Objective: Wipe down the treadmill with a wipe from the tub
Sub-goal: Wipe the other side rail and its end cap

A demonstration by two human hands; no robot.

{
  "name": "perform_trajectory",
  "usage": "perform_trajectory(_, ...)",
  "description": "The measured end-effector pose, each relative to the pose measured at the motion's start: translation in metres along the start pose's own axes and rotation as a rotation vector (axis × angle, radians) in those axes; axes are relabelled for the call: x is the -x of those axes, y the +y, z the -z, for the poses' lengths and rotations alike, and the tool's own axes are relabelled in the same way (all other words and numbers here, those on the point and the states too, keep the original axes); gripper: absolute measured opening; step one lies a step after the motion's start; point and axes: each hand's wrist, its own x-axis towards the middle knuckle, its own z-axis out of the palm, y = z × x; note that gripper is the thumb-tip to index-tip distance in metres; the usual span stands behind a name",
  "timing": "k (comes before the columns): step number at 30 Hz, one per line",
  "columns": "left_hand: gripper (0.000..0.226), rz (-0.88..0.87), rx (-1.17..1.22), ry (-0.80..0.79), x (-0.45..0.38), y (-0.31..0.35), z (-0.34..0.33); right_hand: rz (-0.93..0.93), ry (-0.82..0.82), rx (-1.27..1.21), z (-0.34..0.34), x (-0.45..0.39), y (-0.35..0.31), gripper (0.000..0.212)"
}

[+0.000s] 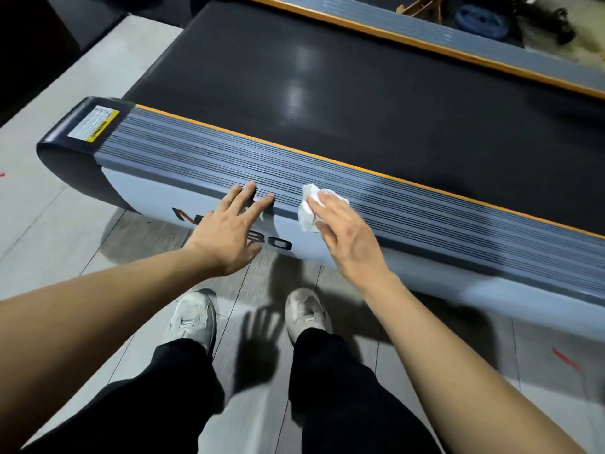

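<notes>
Treadmill (327,103) side rail (209,158) mid-wipe. Wipe (309,209) flat under right hand (347,237), fingers straight, pressing. Left hand (226,231) beside it, fingers spread, tips resting on rail, holding nothing. Next, I'd guess: slide wipe along the ribs, keep pressure even.

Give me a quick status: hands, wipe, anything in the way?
Right hand presses wipe flat on ribbed side rail. Left hand open, fingertips on rail. Nothing blocking.
</notes>
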Motion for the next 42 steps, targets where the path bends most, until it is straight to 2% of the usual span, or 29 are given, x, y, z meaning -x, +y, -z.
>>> perform_trajectory(2, 0.088, -0.004, -0.035, 0.003, -0.002, -0.002, 0.001, -0.043, 0.024, 0.053, 0.004, 0.013, 0.005, 0.047)
perform_trajectory(6, 0.082, -0.015, -0.146, 0.071, -0.001, -0.009, 0.002, -0.312, 0.132, 0.018, 0.011, 0.019, 0.02, 0.051)
perform_trajectory(9, 0.085, 0.095, -0.137, 0.121, -0.004, -0.032, 0.008, -0.422, 0.145, 0.062, 0.011, -0.012, 0.024, 0.042)
perform_trajectory(10, 0.088, 0.124, -0.116, 0.107, -0.004, -0.042, 0.008, -0.426, 0.143, 0.064, 0.008, -0.026, 0.022, 0.046)
perform_trajectory(12, 0.095, 0.136, -0.099, 0.062, -0.001, -0.056, 0.007, -0.395, 0.123, 0.019, -0.005, -0.056, 0.009, 0.053)
perform_trajectory(14, 0.099, 0.127, -0.084, 0.035, -0.002, -0.059, 0.005, -0.279, 0.1, -0.083, -0.023, -0.083, -0.014, 0.048)
perform_trajectory(16, 0.099, 0.127, -0.077, 0.021, -0.004, -0.058, 0.005, -0.149, -0.003, -0.098, -0.043, -0.105, -0.04, 0.044)
perform_trajectory(18, 0.1, 0.125, -0.065, 0.009, -0.005, -0.059, 0.006, -0.021, -0.136, 0.01, -0.052, -0.118, -0.05, 0.054)
perform_trajectory(19, 0.1, 0.125, -0.059, 0.002, -0.005, -0.06, 0.007, 0.006, -0.161, 0.051, -0.049, -0.119, -0.045, 0.048)
perform_trajectory(20, 0.1, 0.123, -0.056, -0.002, -0.005, -0.061, 0.007, 0.044, -0.141, 0.096, -0.042, -0.117, -0.035, 0.034)
perform_trajectory(21, 0.101, 0.12, -0.054, -0.007, -0.005, -0.061, 0.007, 0.022, -0.074, 0.144, -0.031, -0.11, -0.023, 0.025)
perform_trajectory(23, 0.102, 0.12, -0.041, -0.024, -0.005, -0.059, 0.007, -0.159, 0.118, 0.18, -0.015, -0.1, 0.004, 0.034)
perform_trajectory(25, 0.104, 0.131, -0.029, -0.029, -0.006, -0.058, 0.006, -0.448, 0.125, 0.152, -0.001, -0.095, 0.019, 0.047)
perform_trajectory(27, 0.104, 0.134, -0.028, -0.031, -0.006, -0.057, 0.007, -0.551, 0.096, 0.171, -0.003, -0.103, 0.011, 0.037)
perform_trajectory(29, 0.104, 0.128, -0.034, -0.05, -0.006, -0.056, 0.01, -0.454, 0.113, 0.096, -0.013, -0.117, -0.027, 0.02)
perform_trajectory(30, 0.103, 0.125, -0.038, -0.057, -0.005, -0.056, 0.011, -0.348, 0.142, 0.046, -0.023, -0.123, -0.042, 0.023)
perform_trajectory(33, 0.103, 0.138, -0.056, -0.068, -0.005, -0.059, 0.014, -0.046, -0.105, 0.077, -0.053, -0.125, -0.074, 0.059)
perform_trajectory(35, 0.103, 0.141, -0.043, -0.073, -0.006, -0.058, 0.014, -0.021, -0.155, 0.08, -0.052, -0.12, -0.059, 0.061)
perform_trajectory(38, 0.102, 0.143, -0.014, -0.059, -0.008, -0.058, 0.011, -0.141, 0.051, 0.109, -0.032, -0.084, -0.018, 0.04)
perform_trajectory(42, 0.102, 0.157, 0.036, -0.063, -0.008, -0.059, 0.009, -0.405, 0.183, 0.156, -0.024, -0.045, -0.007, 0.053)
